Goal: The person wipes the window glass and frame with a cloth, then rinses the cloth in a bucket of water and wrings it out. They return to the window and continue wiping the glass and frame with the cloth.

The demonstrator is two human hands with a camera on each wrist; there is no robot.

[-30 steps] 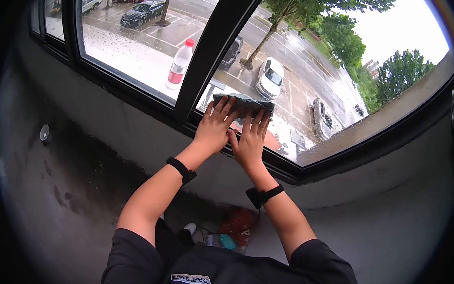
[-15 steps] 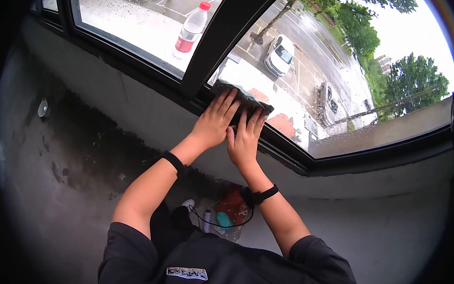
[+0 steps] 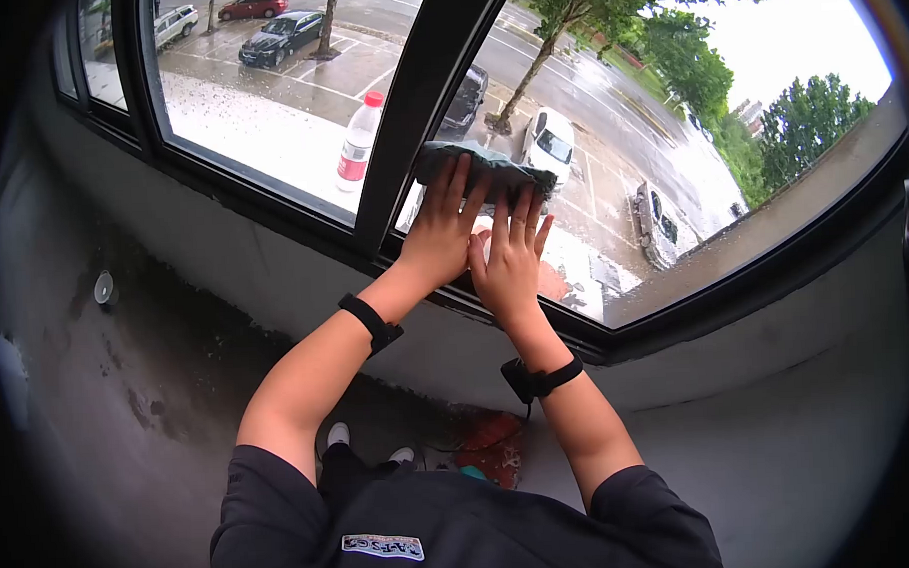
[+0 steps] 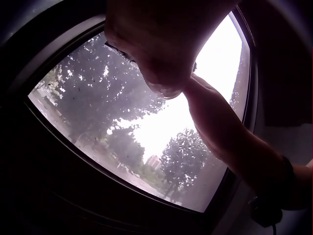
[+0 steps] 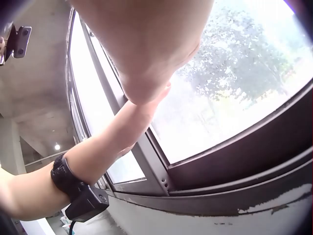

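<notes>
A folded dark grey-green cloth (image 3: 516, 176) lies against the lower part of the right window pane (image 3: 603, 229), close beside the upright black frame bar (image 3: 383, 176). Both hands press it with straight fingers. My left hand (image 3: 435, 240) has its fingers spread over the cloth's left half, and my right hand (image 3: 510, 270) has its fingertips on the lower right part. The thumbs come close together below the cloth. In the left wrist view the left hand (image 4: 151, 54) covers most of the cloth; in the right wrist view the right hand (image 5: 146, 54) hides it.
A red-capped bottle (image 3: 359, 145) stands on the white ledge seen through the left pane. Black lower window frame (image 3: 566, 325) runs along the grey wall. A small round fixture (image 3: 103, 288) is at left. A teal item (image 3: 472, 472) lies on the floor near the shoes.
The hands and cloth first slid down to the bottom frame, then back up the glass, now higher than a second ago. The head view dipped and returned with them.
</notes>
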